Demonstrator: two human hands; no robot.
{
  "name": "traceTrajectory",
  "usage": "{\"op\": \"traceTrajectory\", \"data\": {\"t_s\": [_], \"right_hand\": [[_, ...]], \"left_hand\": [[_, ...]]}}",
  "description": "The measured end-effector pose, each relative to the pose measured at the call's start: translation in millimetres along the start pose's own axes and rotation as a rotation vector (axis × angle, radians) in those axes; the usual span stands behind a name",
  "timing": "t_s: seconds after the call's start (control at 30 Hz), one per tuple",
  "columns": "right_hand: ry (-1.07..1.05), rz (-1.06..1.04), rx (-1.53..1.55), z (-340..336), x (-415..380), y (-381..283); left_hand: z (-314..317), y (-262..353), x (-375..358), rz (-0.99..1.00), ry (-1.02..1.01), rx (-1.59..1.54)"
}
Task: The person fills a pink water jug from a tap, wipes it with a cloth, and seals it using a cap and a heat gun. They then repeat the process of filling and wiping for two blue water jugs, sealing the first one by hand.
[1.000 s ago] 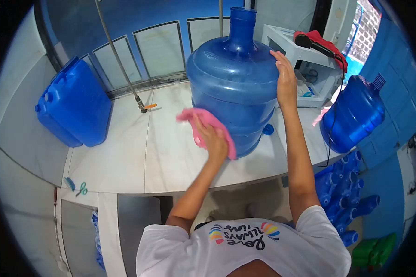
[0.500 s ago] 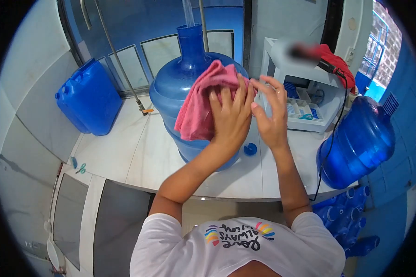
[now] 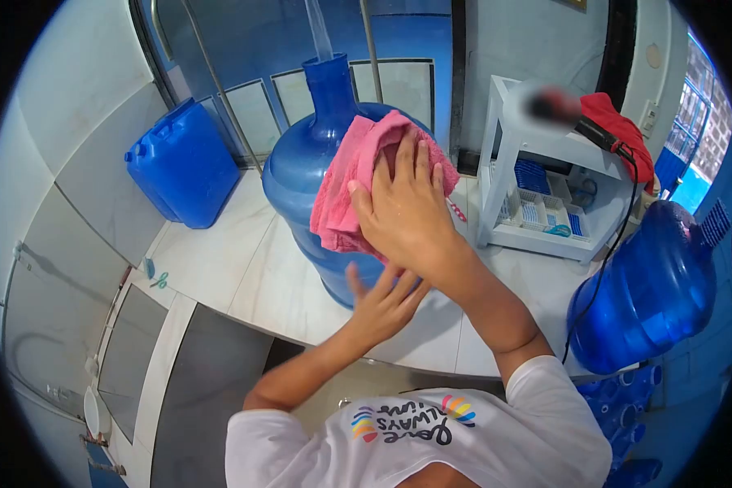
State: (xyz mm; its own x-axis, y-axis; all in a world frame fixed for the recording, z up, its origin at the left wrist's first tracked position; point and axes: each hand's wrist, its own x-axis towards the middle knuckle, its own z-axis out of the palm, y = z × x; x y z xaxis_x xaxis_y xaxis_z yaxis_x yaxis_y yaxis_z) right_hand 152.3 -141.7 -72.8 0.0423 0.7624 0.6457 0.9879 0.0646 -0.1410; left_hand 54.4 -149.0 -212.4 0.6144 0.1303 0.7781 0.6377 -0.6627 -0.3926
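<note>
A large blue water jug [image 3: 297,175] stands upright on the tiled counter, with a stream of water [image 3: 320,34] entering its neck from above. A folded pink cloth [image 3: 339,213] lies against the jug's shoulder and side. Over the cloth is my right hand [image 3: 411,213], holding it to the jug with fingers extended along its folds. Lower down, my left hand [image 3: 385,307] is open with fingers spread, close to the jug's front and just under the right wrist. It holds nothing.
A blue jerrycan [image 3: 183,171] leans at the back left; small scissors [image 3: 159,281] lie near the counter's left edge. To the right are a white shelf unit [image 3: 537,236], a corded black tool [image 3: 598,132], a red cloth [image 3: 622,130] and another blue jug [image 3: 647,285]. Small bottles [image 3: 618,415] sit below.
My left hand has come off the pink cloth and moved down toward me. My right hand has moved left onto the cloth. The view has shifted slightly.
</note>
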Motion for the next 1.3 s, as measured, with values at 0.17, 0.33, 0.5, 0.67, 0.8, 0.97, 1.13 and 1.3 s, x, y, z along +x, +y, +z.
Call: {"op": "traceTrajectory", "data": {"t_s": [0.17,0.33,0.5,0.67,0.8,0.97,1.13,1.3], "right_hand": [[0.053,-0.511,0.019,36,78,77],[-0.857,-0.115,1.058,59,185,92],[-0.809,0.329,1.491,127,195,124],[-0.286,0.389,1.482,173,106,114],[0.157,0.394,1.384,181,-46,84],[0.245,0.141,0.72,176,-129,-1],[0.386,0.015,0.814,139,-95,47],[-0.011,0.361,1.811,300,-4,167]], "left_hand": [[5,-67,-64,-0.722,0.137,-0.458],[32,-66,-58,-1.014,0.021,-1.027],[28,-63,-50,-1.054,0.03,-1.042],[32,-61,-50,-1.085,0.02,-1.08],[33,-59,-60,-1.114,0.049,-1.146],[35,-60,-72,-1.2,0.114,-1.228],[41,-65,-78,-1.047,0.286,-1.297],[43,-49,-68,-1.126,0.139,-1.184]]}}
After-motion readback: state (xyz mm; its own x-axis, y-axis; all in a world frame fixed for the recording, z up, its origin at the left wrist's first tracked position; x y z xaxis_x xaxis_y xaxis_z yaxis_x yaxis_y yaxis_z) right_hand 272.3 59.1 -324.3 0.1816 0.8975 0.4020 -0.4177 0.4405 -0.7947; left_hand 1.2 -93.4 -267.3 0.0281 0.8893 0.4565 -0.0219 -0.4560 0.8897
